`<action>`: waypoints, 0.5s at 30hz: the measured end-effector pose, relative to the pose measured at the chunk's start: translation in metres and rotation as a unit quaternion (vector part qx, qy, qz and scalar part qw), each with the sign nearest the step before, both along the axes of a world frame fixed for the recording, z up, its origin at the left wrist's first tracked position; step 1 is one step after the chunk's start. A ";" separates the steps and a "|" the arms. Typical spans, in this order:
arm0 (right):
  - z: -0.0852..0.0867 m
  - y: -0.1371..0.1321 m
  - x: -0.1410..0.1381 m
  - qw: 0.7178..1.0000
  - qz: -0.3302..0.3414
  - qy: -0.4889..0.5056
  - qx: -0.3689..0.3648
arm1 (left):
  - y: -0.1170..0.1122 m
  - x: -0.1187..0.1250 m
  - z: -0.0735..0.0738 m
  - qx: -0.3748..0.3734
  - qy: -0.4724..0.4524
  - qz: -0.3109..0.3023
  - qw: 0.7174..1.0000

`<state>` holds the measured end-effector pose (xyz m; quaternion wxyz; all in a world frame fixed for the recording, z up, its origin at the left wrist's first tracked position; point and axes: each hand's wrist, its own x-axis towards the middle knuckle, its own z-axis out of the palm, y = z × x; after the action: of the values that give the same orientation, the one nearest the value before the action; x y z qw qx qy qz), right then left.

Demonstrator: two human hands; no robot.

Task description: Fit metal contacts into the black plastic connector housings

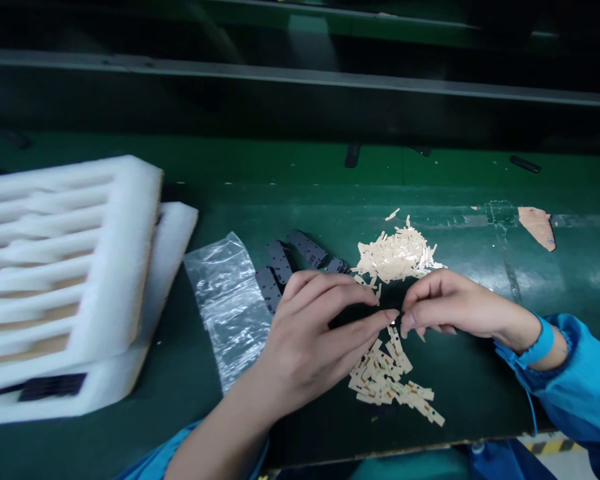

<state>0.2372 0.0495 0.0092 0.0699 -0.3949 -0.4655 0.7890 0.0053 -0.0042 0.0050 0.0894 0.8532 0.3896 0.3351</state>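
Note:
My left hand [315, 337] reaches in from the lower left, its forefinger stretched to a tiny dark and white bit [393, 323]; its thumb is hidden. Facing it, my right hand [445, 308] has thumb and forefinger pinched at the same spot, and what they hold is too small to name. Just below the fingertips lies a loose pile of small cream strips with holes and brown marks [380, 377]. Behind the hands is a heap of thinner cream slivers [397, 253]. Several dark grey flat parts with small holes [280, 260] lie beyond my left hand, partly covered by it.
A clear plastic bag [227, 300] lies flat left of the hands. Stacked white slotted foam trays [125, 267] fill the left side. A torn brown scrap [537, 225] and black strips [525, 164] lie farther back on the green table, whose front edge [360, 459] is close.

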 end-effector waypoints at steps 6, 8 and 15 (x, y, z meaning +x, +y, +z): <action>0.000 -0.009 -0.004 0.990 -0.128 0.024 0.054 | -0.005 0.008 -0.004 -0.153 -0.152 0.135 0.967; -0.001 -0.013 -0.006 0.985 -0.153 0.013 0.078 | -0.006 0.013 -0.005 -0.239 -0.222 0.115 0.938; -0.007 -0.026 -0.011 0.973 -0.139 0.017 0.183 | -0.005 0.025 -0.003 -0.310 -0.322 0.124 0.886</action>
<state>0.2258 0.0239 0.0026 0.2577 -0.4225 -0.5413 0.6798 0.0302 -0.0096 0.0023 0.4280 0.5717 0.5257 0.4622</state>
